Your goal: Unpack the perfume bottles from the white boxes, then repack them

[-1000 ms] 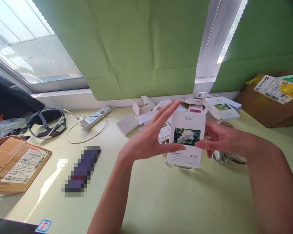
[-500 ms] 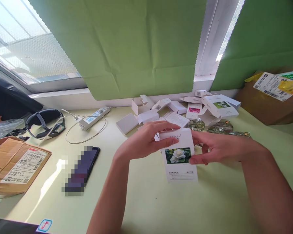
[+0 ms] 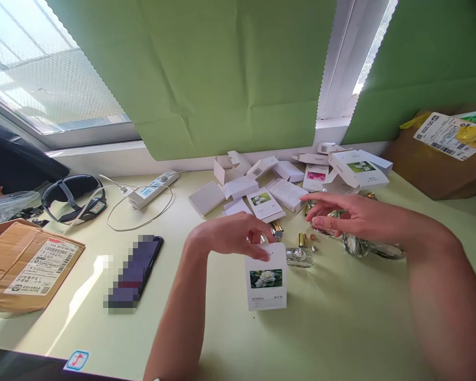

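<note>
Lowered since earlier, the white box [image 3: 266, 276] stands upright on the table [image 3: 321, 328], left hand [image 3: 230, 236] fingers pinching its top to steady it, right hand [image 3: 351, 217] fingers spread loosely over glass bottles [image 3: 355, 244].

Box pile [image 3: 285, 180] blocks rear; front free.

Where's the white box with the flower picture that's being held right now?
The white flower box stands upright on the table at centre, gripped at its top by the left hand, just in front of a small glass bottle.
</note>
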A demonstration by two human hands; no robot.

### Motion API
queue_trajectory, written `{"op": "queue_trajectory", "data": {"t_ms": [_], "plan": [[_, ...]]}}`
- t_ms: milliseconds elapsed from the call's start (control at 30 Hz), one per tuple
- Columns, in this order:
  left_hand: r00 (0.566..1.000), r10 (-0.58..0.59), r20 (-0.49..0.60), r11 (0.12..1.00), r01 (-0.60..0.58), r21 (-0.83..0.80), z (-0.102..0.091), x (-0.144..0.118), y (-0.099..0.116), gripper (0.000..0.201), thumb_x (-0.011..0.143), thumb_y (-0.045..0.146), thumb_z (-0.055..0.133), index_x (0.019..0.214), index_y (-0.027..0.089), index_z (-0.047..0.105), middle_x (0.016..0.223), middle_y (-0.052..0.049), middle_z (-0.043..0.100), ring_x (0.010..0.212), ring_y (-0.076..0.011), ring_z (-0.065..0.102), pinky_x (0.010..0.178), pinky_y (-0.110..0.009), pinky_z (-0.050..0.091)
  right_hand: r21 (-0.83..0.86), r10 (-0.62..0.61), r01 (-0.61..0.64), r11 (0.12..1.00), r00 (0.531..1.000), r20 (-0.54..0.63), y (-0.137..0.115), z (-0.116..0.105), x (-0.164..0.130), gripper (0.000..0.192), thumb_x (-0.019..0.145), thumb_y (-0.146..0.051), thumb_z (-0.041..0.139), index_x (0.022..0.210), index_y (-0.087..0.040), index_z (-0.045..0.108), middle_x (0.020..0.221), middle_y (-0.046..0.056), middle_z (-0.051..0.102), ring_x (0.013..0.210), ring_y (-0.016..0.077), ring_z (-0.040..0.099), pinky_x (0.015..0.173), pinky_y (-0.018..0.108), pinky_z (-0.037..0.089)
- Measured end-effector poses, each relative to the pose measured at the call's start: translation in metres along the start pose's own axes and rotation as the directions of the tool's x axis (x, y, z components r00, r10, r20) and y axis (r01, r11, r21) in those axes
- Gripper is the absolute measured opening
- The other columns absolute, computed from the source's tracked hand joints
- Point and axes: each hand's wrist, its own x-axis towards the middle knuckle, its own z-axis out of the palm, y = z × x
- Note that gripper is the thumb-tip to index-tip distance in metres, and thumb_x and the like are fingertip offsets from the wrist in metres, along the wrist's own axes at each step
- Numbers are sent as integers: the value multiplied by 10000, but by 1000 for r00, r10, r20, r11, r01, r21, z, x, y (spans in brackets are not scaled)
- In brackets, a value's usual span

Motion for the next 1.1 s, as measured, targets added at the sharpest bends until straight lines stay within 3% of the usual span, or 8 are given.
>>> {"op": "queue_trajectory", "data": {"t_ms": [233,433,600,700,833,933,1100], "plan": [[994,-102,-28,994,101,-39,-9,-12,-15,411,804,519,652,1111,252,705,822,-7,703,693,-113,607,576,-202,409,-55,-1,4,998,998,56,-4,1,-2,618,857,-581,561,1440,-437,415,1240,37,653,953,256,664,739,359,538],[964,-177,-197,981,189,48,-16,-23,-21,374,828,475,610,1114,250,696,999,-27,720,803,-144,645,666,-225,473,-92,-67,98,991,954,292,-1,14,10,800,746,-516,710,1466,-378,391,1255,38,634,1030,257,634,811,332,504],[960,-186,-209,977,203,67,-14,-21,-26,387,845,448,578,1169,256,666,1080,-44,707,872,-168,656,657,-228,497,-191,-13,74,979,953,303,6,29,21,833,701,-468,736,1456,-324,415,1255,56,630,1073,274,611,837,336,481],[958,-182,-223,978,200,61,-12,-20,-28,405,850,444,561,1203,266,650,1106,-53,695,925,-185,655,676,-237,517,-254,10,76,964,947,321,6,38,27,763,674,-451,744,1374,-258,511,1247,79,631,1074,294,601,848,357,469],[953,-189,-235,977,207,53,-12,-20,-28,407,863,429,534,1221,263,634,1129,-59,685,948,-193,653,680,-244,530,-400,66,82,913,937,343,4,50,36,540,639,-447,743,1117,-217,640,1118,87,662,1008,320,606,788,377,459],[953,-193,-234,976,210,52,-12,-21,-26,397,862,400,535,1219,256,633,1136,-58,685,951,-194,651,682,-246,530,-483,82,92,871,941,327,4,56,41,448,629,-466,731,993,-222,642,1014,77,662,935,319,614,705,364,441],[965,-154,-213,983,170,61,-13,-21,-24,401,865,354,520,1245,270,617,1154,-46,675,882,-165,647,640,-222,504,-475,59,112,873,941,332,8,57,43,383,664,-449,686,959,-220,602,972,66,649,861,282,607,659,341,420]]}}
